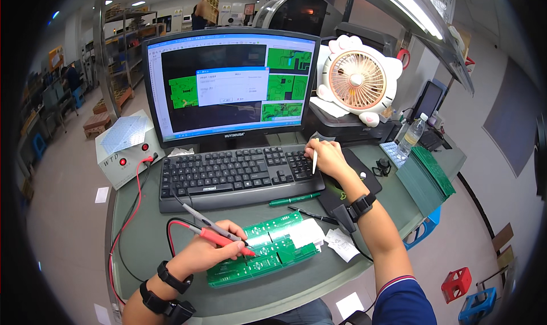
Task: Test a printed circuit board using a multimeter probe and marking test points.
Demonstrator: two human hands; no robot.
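Gripping two probes (pixel 219 234) together, my left hand (pixel 199 255) pressed their tips on the green board (pixel 268 248) at lower centre; its long axis ran left-right. My right hand (pixel 326 157), holding a white pen (pixel 314 161), touched the keyboard (pixel 239 174) above, farther away.

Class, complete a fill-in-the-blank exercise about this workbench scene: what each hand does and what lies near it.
1. The left hand holds red and black ____ against the green circuit board.
2. The right hand rests on the ____, gripping a white pen.
3. A ____ pen lies before the keyboard.

Missing words: probes; keyboard; green
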